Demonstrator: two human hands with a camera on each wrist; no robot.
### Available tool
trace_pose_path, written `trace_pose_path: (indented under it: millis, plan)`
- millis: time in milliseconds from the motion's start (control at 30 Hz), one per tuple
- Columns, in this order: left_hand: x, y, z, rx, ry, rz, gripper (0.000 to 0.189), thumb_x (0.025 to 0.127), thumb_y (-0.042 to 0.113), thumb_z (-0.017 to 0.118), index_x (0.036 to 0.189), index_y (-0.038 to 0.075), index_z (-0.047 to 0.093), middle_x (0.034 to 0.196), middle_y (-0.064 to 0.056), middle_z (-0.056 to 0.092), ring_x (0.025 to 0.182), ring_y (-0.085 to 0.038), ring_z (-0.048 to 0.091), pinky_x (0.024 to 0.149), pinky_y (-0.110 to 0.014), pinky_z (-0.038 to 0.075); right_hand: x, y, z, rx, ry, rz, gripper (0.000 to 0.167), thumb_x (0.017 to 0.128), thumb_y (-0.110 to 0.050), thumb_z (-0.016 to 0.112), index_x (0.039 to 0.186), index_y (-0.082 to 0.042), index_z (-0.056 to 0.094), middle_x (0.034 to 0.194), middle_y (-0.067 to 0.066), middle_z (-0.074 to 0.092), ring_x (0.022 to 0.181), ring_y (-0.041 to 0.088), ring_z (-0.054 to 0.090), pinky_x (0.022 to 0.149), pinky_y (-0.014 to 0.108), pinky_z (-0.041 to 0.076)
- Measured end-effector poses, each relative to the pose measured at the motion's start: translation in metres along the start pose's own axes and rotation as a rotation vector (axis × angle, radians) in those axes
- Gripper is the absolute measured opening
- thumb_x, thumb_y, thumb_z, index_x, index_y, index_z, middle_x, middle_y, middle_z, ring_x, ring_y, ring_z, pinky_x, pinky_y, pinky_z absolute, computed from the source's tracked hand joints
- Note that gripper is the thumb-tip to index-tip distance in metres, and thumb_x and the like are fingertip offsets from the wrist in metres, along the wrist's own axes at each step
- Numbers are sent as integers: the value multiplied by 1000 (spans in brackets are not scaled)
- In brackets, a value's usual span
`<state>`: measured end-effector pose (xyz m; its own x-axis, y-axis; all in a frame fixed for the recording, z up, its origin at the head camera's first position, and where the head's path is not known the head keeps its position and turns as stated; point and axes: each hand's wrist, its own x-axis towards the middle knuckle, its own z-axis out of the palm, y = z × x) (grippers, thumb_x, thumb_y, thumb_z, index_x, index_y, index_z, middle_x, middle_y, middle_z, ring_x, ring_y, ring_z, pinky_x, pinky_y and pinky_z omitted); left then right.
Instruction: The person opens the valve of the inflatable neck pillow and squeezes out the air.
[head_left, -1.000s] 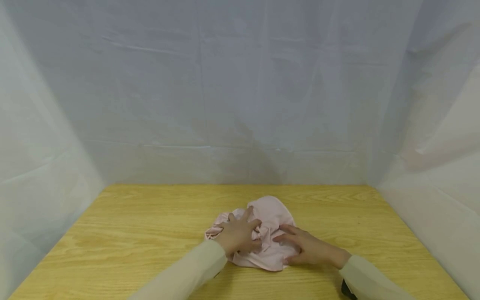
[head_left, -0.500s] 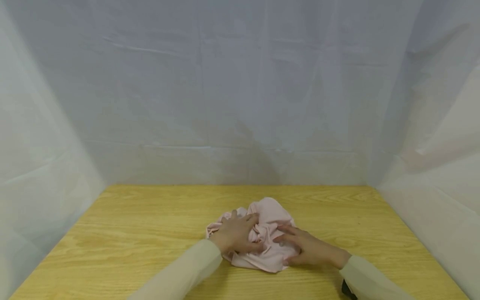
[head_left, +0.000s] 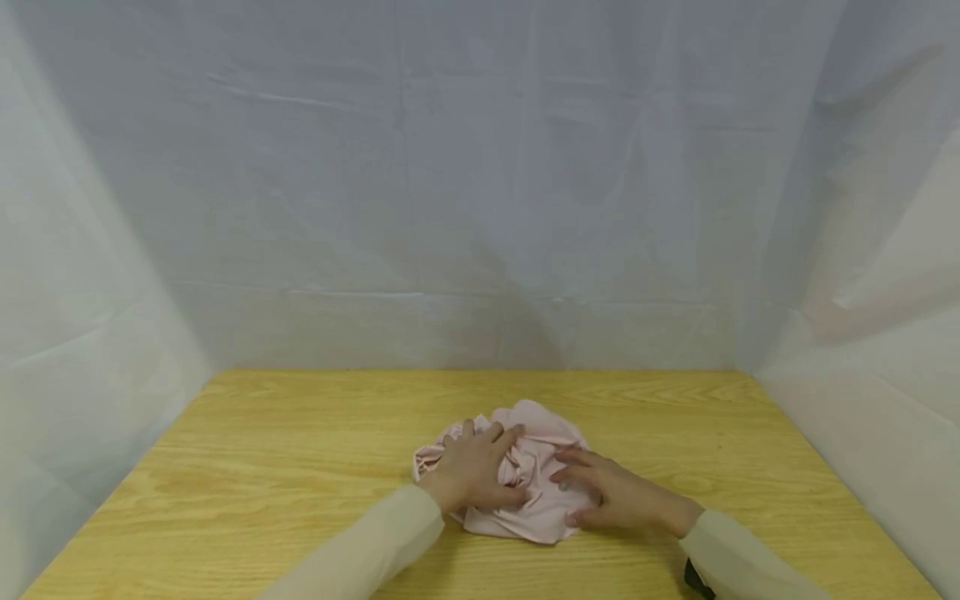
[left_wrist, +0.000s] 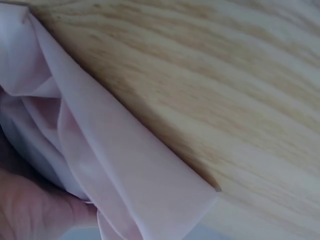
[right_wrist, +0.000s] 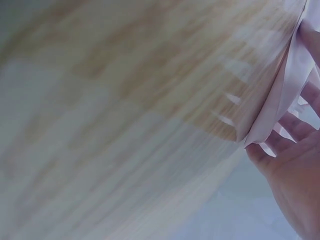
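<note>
A crumpled pale pink cloth lies bunched on the wooden table, with a gathered, ruffled part at its left end. On the left part of it rests my left hand, palm down with the fingers spread over the folds. My right hand is at the cloth's right edge, fingers apart and lightly bent, fingertips touching the fabric. In the left wrist view, a smooth flap of the cloth reaches past the base of the left hand. The right wrist view has the right hand along the cloth's border.
The wood-grain table extends around the cloth on all sides. White sheeting hangs behind the table as a back wall and at both sides. A small dark object shows beside the right sleeve.
My left hand has shifted slightly left, its fingers drawn back a little. The cloth's far edge has sunk slightly toward me. My right hand stays nearly in place.
</note>
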<state>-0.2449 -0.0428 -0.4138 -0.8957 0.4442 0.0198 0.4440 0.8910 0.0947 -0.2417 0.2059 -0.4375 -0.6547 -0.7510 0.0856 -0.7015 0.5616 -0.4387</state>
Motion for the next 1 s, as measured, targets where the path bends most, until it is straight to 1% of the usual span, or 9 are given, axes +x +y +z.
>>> trace_pose_path:
  millis: [133,300,400,533,633,700,800,933,1000]
  plan:
    - [1,1,0,-2,11,-12,82,69,67,59,136,25,42,143,-6,38,124,-48,35,85,-68,36,0,-1,0,-36,29,-22,43,86,-43,59,120,-16,56,141,12,39,131,37,33,99,59,32]
    - [1,1,2,0,31,-15,76,67,68,60,128,23,51,140,-5,41,121,-46,38,83,-66,38,1,-1,2,-89,90,-41,41,83,-39,63,116,-16,58,139,10,42,128,35,37,99,55,34]
    - [1,0,3,4,32,-13,76,68,68,59,128,23,51,142,-3,40,121,-46,37,83,-66,37,2,-1,4,-125,130,-51,44,79,-38,67,116,-17,58,139,9,42,127,33,39,99,53,35]
    - [1,0,3,7,22,-9,78,69,68,58,132,23,48,145,1,37,124,-50,34,85,-68,35,4,2,6,-200,213,-125,52,72,-37,72,117,-14,58,138,12,43,123,33,41,97,52,38]
    - [1,0,3,5,18,-10,78,69,67,58,133,23,46,143,1,41,124,-50,34,85,-69,36,7,2,7,-240,252,-162,59,69,-37,74,120,-13,57,138,16,41,122,34,41,95,53,39]
    - [1,0,2,1,17,-12,78,70,67,58,133,24,45,140,0,43,123,-49,35,85,-68,36,8,1,7,-252,258,-155,64,67,-37,75,122,-13,55,140,17,39,122,35,39,95,54,39]
    - [1,1,2,0,16,-11,77,70,67,58,132,24,45,138,-2,45,122,-48,37,84,-67,37,9,-1,6,-252,249,-114,69,64,-36,78,124,-14,53,142,19,34,124,35,35,95,54,39]
    - [1,0,4,10,15,-10,77,70,68,57,133,25,45,138,-2,45,122,-48,37,84,-68,37,11,-4,3,-203,215,-48,71,64,-34,79,126,-13,50,145,20,28,128,39,30,98,57,36]
    - [1,-1,5,16,17,-9,77,70,69,56,133,25,45,138,-2,45,122,-47,37,84,-68,37,11,-5,1,-166,179,-13,73,66,-33,78,129,-13,47,146,22,25,130,42,27,100,60,32]
